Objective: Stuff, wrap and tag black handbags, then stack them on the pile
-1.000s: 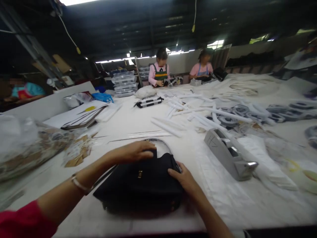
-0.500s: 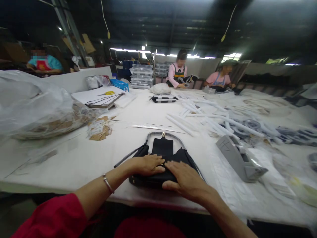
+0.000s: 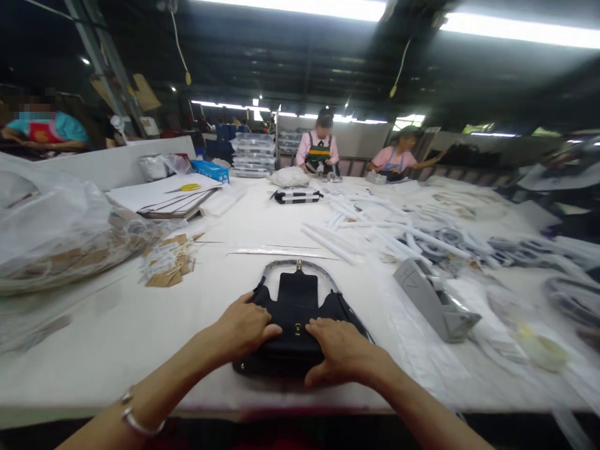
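A black handbag (image 3: 293, 347) lies flat at the table's near edge, its strap looped away from me. The flap (image 3: 298, 290) is folded back, and a gold clasp (image 3: 298, 329) shows on the front. My left hand (image 3: 244, 325) rests on the bag's left side, fingers over its upper edge and thumb pointing inward. Palm down, my right hand (image 3: 340, 351) lies on the right part, fingertips beside the clasp. Both hands have their fingers stretched out and grip nothing.
A grey tape dispenser (image 3: 434, 303) stands to the right. Brown tags (image 3: 169, 262) and a plastic bag (image 3: 56, 231) are at left. White tubes (image 3: 337, 240), a striped black-and-white bundle (image 3: 297, 196) and yellow-handled scissors (image 3: 189, 187) lie farther back. Co-workers (image 3: 319, 150) sit beyond.
My left hand has moved left from the bag's middle to its left side, uncovering the clasp. The right hand stays on the bag. The whole view has shifted.
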Available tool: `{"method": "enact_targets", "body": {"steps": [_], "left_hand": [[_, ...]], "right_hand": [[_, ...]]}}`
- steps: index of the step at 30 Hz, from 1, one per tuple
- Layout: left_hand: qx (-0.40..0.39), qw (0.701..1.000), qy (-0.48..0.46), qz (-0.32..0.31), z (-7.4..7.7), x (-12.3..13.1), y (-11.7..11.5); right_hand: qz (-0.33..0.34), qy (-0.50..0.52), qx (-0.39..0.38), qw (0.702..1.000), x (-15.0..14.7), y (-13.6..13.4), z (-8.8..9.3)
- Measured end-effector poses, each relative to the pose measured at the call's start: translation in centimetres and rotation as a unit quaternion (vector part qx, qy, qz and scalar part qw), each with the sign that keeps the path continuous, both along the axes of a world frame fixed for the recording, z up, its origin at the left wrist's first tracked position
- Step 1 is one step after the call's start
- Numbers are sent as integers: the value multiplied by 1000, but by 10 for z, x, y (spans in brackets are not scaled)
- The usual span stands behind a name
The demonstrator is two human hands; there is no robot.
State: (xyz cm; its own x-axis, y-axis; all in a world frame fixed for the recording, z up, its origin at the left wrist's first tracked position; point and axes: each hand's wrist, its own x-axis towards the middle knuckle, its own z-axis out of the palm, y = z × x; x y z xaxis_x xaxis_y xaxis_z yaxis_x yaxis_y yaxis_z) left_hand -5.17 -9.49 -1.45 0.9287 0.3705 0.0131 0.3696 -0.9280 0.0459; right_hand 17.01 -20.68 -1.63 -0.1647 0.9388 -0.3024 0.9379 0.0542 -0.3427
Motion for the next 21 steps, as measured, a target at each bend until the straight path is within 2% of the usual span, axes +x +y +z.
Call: {"method": "enact_targets", "body": {"steps": [3, 6, 9, 12, 15, 18, 21], "left_hand": [[-84, 994, 49, 52, 10, 25, -27], [-131, 977, 124, 110, 7, 42, -42], [-117, 974, 144, 129, -4, 45, -38], [-113, 978, 141, 105, -19, 38, -24], [-96, 977, 160, 107, -25, 29, -16], [-83, 979, 150, 114, -18, 28, -29], [-73, 976, 146, 147, -6, 34, -49]], "right_hand": [[16, -12, 36, 999, -1, 5, 1], [24, -37, 55, 997, -1, 9, 1], [35, -26, 105, 994, 6, 2, -4], [65, 22, 246, 967, 17, -19, -14], [30, 99, 331, 938, 24, -42, -18], [-39, 178, 334, 925, 27, -51, -9], [-80, 223, 305, 923, 30, -38, 4]]}}
